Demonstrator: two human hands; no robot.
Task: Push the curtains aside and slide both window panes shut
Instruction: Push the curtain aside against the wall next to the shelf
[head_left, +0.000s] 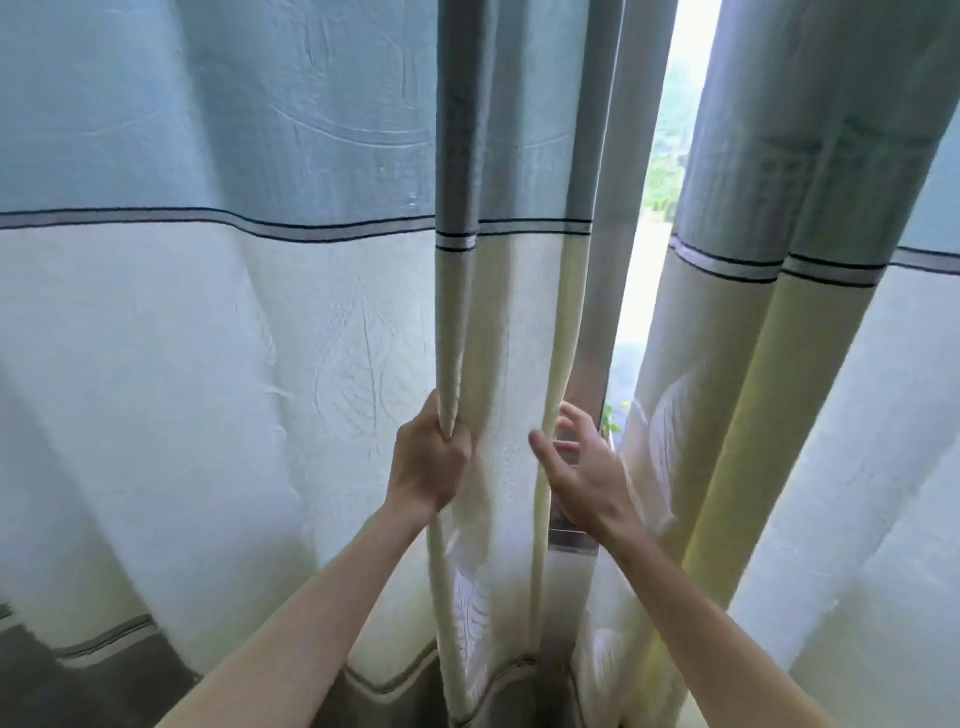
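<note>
Two long curtains hang in front of me, blue-grey above a dark stripe and cream below. My left hand (428, 457) is clenched on a fold of the left curtain (218, 338) near its inner edge. Fingers spread, my right hand (579, 467) reaches into the gap beside that edge and holds nothing. The right curtain (779, 364) hangs in thick folds to the right of the gap. Through the narrow gap (641, 260) I see bright daylight and greenery. A vertical grey strip, likely the window frame (605, 249), shows behind the left curtain's edge. The panes are hidden.
A dark floor (62, 686) shows under the curtain hems at the lower left. A small green plant (613, 421) sits just outside the gap, beyond my right fingers.
</note>
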